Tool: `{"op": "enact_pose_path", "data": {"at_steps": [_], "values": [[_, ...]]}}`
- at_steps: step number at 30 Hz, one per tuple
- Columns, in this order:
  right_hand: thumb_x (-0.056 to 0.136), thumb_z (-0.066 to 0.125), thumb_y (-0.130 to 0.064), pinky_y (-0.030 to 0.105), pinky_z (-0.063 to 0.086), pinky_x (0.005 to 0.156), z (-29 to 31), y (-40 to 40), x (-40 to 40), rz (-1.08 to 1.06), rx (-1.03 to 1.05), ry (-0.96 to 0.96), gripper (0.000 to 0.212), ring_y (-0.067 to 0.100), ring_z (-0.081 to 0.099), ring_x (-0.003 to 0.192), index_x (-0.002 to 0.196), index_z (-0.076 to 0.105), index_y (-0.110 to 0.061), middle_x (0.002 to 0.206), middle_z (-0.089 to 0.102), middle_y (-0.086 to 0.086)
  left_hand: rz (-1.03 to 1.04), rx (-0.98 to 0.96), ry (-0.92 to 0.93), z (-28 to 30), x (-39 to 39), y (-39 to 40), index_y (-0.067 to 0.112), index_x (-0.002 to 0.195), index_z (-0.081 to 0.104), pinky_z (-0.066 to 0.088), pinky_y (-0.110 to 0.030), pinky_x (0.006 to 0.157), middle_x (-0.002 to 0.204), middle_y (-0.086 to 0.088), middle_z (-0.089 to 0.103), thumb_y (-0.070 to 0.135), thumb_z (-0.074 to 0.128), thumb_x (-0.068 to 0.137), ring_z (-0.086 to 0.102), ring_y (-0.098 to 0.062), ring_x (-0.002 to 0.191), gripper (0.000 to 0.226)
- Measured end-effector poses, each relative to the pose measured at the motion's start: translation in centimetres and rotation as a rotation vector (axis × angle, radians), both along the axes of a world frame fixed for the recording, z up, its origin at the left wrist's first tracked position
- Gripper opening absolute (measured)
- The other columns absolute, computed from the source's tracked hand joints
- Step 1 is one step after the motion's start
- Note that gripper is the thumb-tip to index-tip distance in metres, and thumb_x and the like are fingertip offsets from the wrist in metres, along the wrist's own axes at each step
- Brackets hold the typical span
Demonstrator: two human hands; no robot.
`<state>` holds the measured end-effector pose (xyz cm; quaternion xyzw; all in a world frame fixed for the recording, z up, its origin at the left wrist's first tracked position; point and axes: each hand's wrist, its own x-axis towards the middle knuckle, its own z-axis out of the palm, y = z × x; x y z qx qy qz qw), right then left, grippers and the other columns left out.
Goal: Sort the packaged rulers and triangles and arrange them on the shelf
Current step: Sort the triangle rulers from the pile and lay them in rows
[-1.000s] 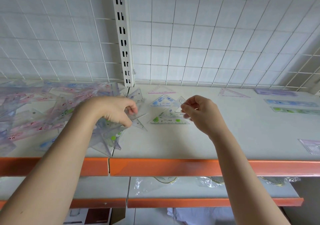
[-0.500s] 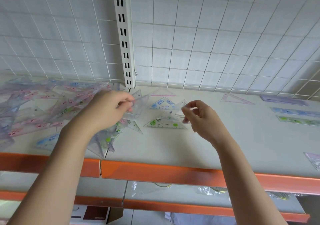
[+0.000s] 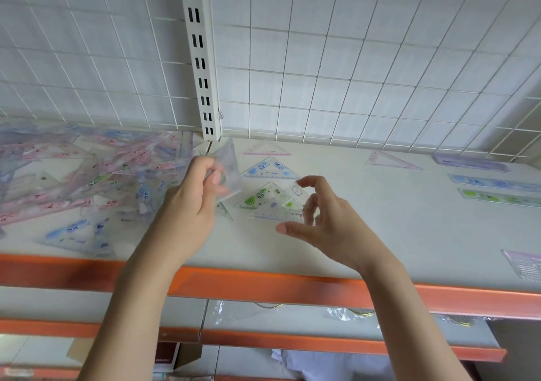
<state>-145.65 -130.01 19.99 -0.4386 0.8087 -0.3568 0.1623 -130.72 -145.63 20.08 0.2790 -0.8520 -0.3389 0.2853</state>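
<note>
Triangle: clear packaged triangle (image 3: 227,172), mid-frame, pinched by the left hand (image 3: 190,202) above the shelf (image 3: 380,234).
Right hand: right hand (image 3: 319,219), fingers loosely spread, holding nothing.
Feel: probably light, stiff, slippery wrap.
Hold: pinch near a corner.
Pile: unsorted pile (image 3: 87,181), left of frame.

Shelf (image 3: 380,219): matt off-white board, smooth, with an orange painted edge (image 3: 263,285). Back grid (image 3: 336,58): white coated wire. Upright (image 3: 200,55): white slotted metal. Triangles (image 3: 270,197) and pile (image 3: 82,181), frame left: clear glossy plastic wrap.
</note>
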Motion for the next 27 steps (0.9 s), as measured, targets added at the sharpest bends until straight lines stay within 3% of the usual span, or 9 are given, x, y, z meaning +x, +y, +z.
{"op": "enact_pose_path", "data": {"at_steps": [3,5,7,9,11,13,17,23,27], "values": [[0.074,0.072,-0.048,0.016,0.037,0.064,-0.2,0.0,0.7,0.014,0.016,0.044,0.067,0.001,0.048,0.070,0.128,0.038,-0.029,0.085,0.053,-0.011,-0.021,0.066,-0.023,-0.5,0.6,0.4,0.038,0.107,0.047,0.041,-0.015,0.068,0.100,0.008,0.067,0.048,0.027,0.091,0.056,0.002,0.074,0.028],[0.074,0.072,-0.048,0.018,0.035,0.069,-0.6,-0.1,1.1,0.023,0.019,0.082,0.069,-0.002,0.047,0.074,0.131,0.040,-0.027,0.093,0.050,-0.012,-0.026,0.093,-0.011,-0.9,0.8,0.5,0.032,0.126,0.049,0.039,-0.009,0.075,0.118,0.008,0.062,0.045,0.033,0.091,0.056,-0.002,0.095,0.040],[0.075,0.071,-0.047,0.016,0.032,0.074,-0.9,-0.1,1.6,0.031,0.028,0.133,0.070,-0.004,0.043,0.077,0.134,0.041,-0.024,0.101,0.048,-0.009,-0.027,0.094,0.011,-1.1,1.0,0.6,0.026,0.136,0.045,0.032,-0.001,0.085,0.127,0.011,0.051,0.036,0.046,0.092,0.046,0.004,0.111,0.045],[0.076,0.071,-0.046,0.016,0.031,0.078,-1.2,-0.2,2.0,0.023,0.037,0.161,0.071,0.001,0.041,0.081,0.136,0.041,-0.022,0.103,0.046,-0.008,-0.022,0.081,0.019,-1.3,1.2,0.4,0.025,0.138,0.043,0.033,-0.008,0.086,0.125,0.009,0.051,0.033,0.056,0.088,0.048,0.004,0.107,0.053],[0.077,0.070,-0.045,0.017,0.031,0.082,-1.4,-0.2,2.3,0.000,0.050,0.171,0.071,0.007,0.042,0.090,0.137,0.041,-0.021,0.104,0.044,-0.008,-0.016,0.050,0.009,-1.4,1.5,0.2,0.026,0.139,0.041,0.033,-0.002,0.076,0.116,0.007,0.052,0.031,0.062,0.085,0.050,0.002,0.083,0.058],[0.077,0.070,-0.046,0.020,0.034,0.089,-1.6,-0.3,2.4,-0.021,0.074,0.178,0.072,0.012,0.044,0.102,0.138,0.041,-0.020,0.105,0.043,-0.006,-0.018,0.039,0.000,-1.5,1.9,0.1,0.026,0.140,0.040,0.033,0.000,0.071,0.109,0.006,0.051,0.027,0.064,0.085,0.046,0.000,0.073,0.060],[0.076,0.069,-0.050,0.026,0.033,0.101,-1.9,-0.7,2.8,-0.023,0.146,0.177,0.076,0.017,0.041,0.116,0.140,0.039,-0.023,0.116,0.043,-0.001,-0.045,0.048,-0.011,-1.6,2.5,0.1,0.028,0.139,0.040,0.034,-0.001,0.065,0.110,0.007,0.052,0.021,0.067,0.083,0.044,0.007,0.070,0.063],[0.073,0.072,-0.051,0.026,0.030,0.103,-2.0,-0.5,2.7,-0.025,0.184,0.149,0.080,0.018,0.035,0.119,0.141,0.036,-0.026,0.121,0.039,-0.002,-0.089,0.056,-0.084,-1.5,3.1,0.0,0.034,0.139,0.038,0.035,-0.006,0.063,0.115,0.016,0.053,0.026,0.069,0.081,0.046,0.006,0.070,0.067],[0.075,0.071,-0.048,0.022,0.029,0.099,-1.9,0.4,1.8,-0.037,0.185,0.141,0.076,0.016,0.036,0.119,0.140,0.037,-0.027,0.120,0.041,-0.003,-0.095,0.063,-0.157,-1.6,2.4,0.6,0.027,0.143,0.034,0.035,-0.006,0.064,0.113,0.016,0.052,0.028,0.071,0.079,0.048,0.002,0.075,0.074]]}}
